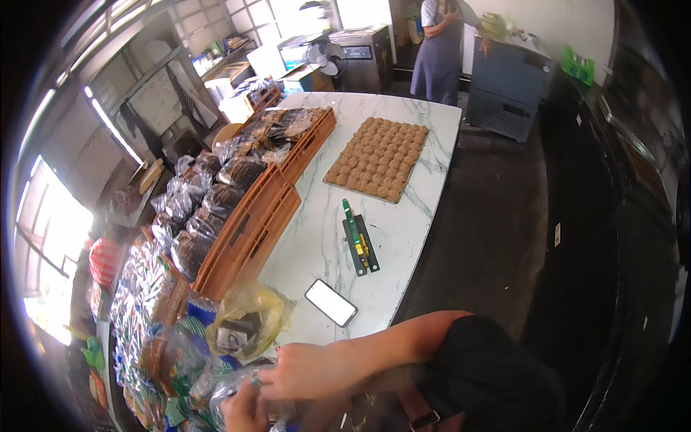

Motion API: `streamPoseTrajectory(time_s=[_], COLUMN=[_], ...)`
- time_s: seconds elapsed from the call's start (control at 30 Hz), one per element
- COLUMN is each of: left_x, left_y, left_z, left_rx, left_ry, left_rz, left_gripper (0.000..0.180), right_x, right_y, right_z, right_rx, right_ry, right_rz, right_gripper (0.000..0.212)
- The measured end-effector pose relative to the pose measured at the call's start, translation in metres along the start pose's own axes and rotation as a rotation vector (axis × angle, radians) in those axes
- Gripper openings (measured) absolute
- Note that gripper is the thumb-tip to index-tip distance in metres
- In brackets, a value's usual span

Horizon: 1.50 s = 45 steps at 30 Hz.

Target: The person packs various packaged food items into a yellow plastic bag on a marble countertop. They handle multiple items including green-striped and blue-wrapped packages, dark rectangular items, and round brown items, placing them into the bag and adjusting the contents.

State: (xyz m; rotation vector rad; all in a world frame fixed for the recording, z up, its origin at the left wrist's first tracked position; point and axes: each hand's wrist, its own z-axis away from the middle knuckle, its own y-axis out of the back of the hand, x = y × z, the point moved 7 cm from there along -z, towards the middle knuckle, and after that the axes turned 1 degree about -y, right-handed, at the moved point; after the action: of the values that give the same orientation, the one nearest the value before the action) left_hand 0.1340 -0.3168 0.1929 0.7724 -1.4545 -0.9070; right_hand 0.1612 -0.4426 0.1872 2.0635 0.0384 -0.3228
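At the lower edge my left hand [245, 407] and my right hand [308, 370] are close together over a clear plastic bag [222, 394]. Both hands have their fingers closed, pinching the gathered top of the bag; its contents are mostly hidden. My right forearm reaches in from the right, across the near end of the marble-patterned table [302, 248]. Just beyond the hands, a thin yellow plastic bag [270, 311] stands open with small flat items inside. A phone [331, 302] with a bright white screen lies nearby on the table.
A green and yellow tool [355, 234] on a black base lies mid-table. Farther back sits a tray of round brown dough balls [378, 158]. Orange crates [248, 223] with bagged dark loaves [223, 198] line the left. A person in a grey apron [439, 68] stands beyond, beside a dark cabinet [507, 90].
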Motion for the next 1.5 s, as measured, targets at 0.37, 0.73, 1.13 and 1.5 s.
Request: streamPoseTrajectory(time_s=[0.37,0.73,1.13,1.5], left_x=[0.012,0.025,0.045,0.067], left_y=[0.021,0.047,0.072,0.102], left_z=[0.018,0.029,0.015,0.018], left_rx=[0.016,0.090,0.103,0.104], left_ry=[-0.024,-0.157,-0.226,-0.235], left_rz=[0.166,0.100,0.191,0.340], left_gripper=[0.016,0.011,0.009,0.007], right_x=[-0.023,-0.017,-0.008,-0.002], right_y=[0.023,0.030,0.038,0.029], right_z=[0.008,0.003,-0.002,0.000], right_rx=[-0.082,-0.122,-0.106,-0.088], right_ry=[0.201,0.166,0.109,0.070], right_rz=[-0.281,-0.480,-0.480,-0.448], right_gripper=[0.011,0.028,0.027,0.016])
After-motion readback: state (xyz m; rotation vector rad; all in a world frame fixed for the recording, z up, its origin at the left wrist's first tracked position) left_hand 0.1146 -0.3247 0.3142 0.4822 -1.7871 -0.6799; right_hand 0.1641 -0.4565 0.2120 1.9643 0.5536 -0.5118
